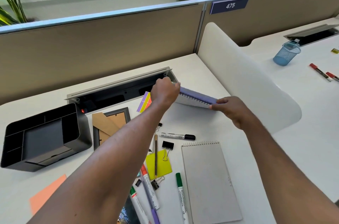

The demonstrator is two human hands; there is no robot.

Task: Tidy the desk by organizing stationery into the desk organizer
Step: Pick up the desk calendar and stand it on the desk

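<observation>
White desk (201, 69), total mess
Gripping purple notebook (196, 98) with left hand (165, 91) and right hand (233, 112) (one each end), right of desk organizer (83, 132).

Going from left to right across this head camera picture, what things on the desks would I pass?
Black desk organizer → picture frame → yellow sticky note → grey notepad → blue mesh cup → red markers.
</observation>
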